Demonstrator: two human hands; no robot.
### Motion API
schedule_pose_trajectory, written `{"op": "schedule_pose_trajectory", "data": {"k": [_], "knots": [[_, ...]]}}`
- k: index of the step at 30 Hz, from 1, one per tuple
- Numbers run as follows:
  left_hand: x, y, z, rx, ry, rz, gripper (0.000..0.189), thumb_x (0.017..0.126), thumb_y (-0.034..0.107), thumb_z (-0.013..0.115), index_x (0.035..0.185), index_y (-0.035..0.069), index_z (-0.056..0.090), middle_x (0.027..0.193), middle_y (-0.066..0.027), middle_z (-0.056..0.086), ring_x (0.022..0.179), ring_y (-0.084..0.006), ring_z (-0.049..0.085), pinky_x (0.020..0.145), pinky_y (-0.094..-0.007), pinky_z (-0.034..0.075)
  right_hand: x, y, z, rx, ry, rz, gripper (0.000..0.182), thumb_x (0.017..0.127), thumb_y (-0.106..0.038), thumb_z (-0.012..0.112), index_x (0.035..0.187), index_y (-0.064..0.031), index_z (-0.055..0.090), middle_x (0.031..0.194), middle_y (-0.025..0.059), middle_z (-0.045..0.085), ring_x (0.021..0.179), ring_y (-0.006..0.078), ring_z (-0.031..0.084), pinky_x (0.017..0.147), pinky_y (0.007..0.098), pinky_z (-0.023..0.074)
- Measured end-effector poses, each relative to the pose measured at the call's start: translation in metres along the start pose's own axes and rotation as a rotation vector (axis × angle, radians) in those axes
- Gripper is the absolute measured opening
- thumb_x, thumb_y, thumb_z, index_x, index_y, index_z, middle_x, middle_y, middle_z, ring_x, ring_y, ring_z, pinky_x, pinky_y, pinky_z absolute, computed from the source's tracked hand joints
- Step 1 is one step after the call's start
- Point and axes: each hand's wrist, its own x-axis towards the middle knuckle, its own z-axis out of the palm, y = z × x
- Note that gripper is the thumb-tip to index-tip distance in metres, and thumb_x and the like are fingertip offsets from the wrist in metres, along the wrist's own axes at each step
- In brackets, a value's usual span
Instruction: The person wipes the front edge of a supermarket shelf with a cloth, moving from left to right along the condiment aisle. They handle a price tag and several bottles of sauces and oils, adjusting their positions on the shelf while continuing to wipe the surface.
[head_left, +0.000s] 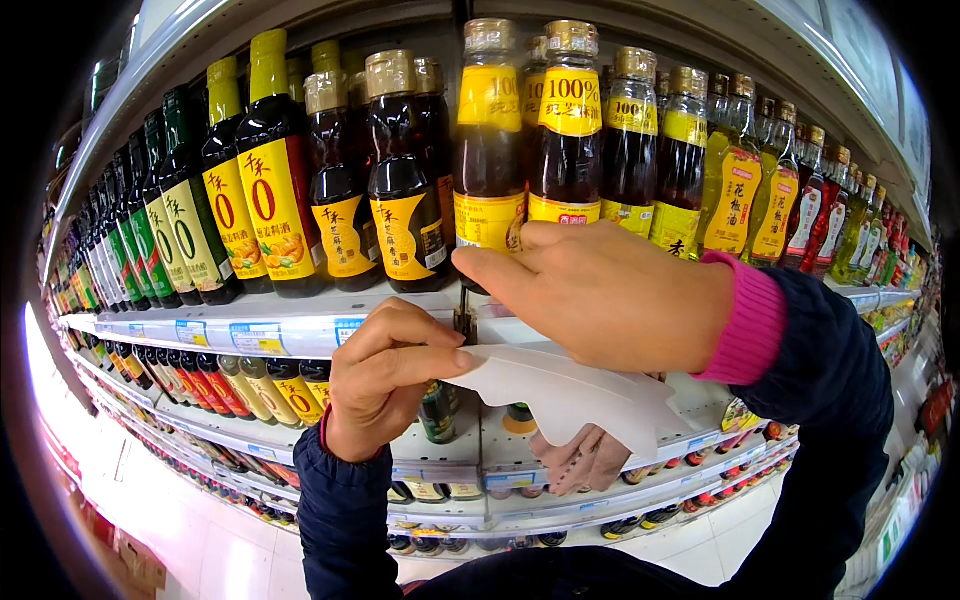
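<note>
My left hand (386, 375) pinches the left corner of a thin white sheet (570, 394) between thumb and forefinger. The sheet has a wavy lower edge and stretches right, under my right hand (600, 296). That hand is at the lower front of a sesame oil bottle (490, 161) with a gold cap and yellow labels; the bottle looks blurred. Its fingertips are partly hidden, so I cannot tell whether they grip the bottle. Below the sheet hangs a folded brownish-pink cloth (581, 461); what holds it is hidden. A similar oil bottle (566, 150) stands just to the right.
Dark sesame oil bottles (405, 187) and cooking wine bottles (274, 180) line the shelf at left. Clear bottles of yellow oil (731, 180) stand at right. A shelf edge with price tags (259, 337) runs below. Lower shelves hold more bottles (292, 390), above a tiled floor (247, 544).
</note>
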Motion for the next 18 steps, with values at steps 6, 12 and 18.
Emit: {"op": "schedule_pose_trajectory", "data": {"k": [6, 12, 18], "knots": [[0.0, -0.001, -0.001, -0.006, -0.009, 0.006, 0.04, 0.069, -0.018, 0.067, 0.1, 0.008, 0.073, 0.093, -0.008, 0.065, 0.081, -0.0235, 0.063, 0.071, -0.0314, 0.05, -0.019, 0.004, 0.008, 0.007, 0.187, -0.088, 0.03, 0.083, -0.012, 0.061, 0.107, 0.004, 0.053, 0.078, 0.0138, 0.063, 0.079, 0.0297, 0.065, 0.061, 0.0391, 0.0543], [0.001, -0.001, -0.001, -0.008, -0.012, 0.003, 0.041, 0.068, -0.017, 0.068, 0.1, 0.008, 0.073, 0.093, -0.0082, 0.066, 0.081, -0.0233, 0.063, 0.071, -0.0311, 0.05, -0.025, 0.006, 0.01, 0.056, 0.215, -0.044, 0.029, 0.083, -0.011, 0.061, 0.108, 0.0016, 0.052, 0.079, 0.0132, 0.062, 0.079, 0.0303, 0.064, 0.059, 0.0406, 0.0528], [0.0, -0.002, -0.003, -0.002, -0.013, 0.003, 0.041, 0.068, -0.018, 0.067, 0.1, 0.008, 0.073, 0.094, -0.0084, 0.066, 0.081, -0.0232, 0.062, 0.071, -0.0309, 0.05, -0.034, 0.012, 0.008, 0.068, 0.144, -0.001, 0.034, 0.076, -0.006, 0.066, 0.107, -0.001, 0.053, 0.081, 0.0134, 0.062, 0.083, 0.0309, 0.062, 0.062, 0.042, 0.0514]]}}
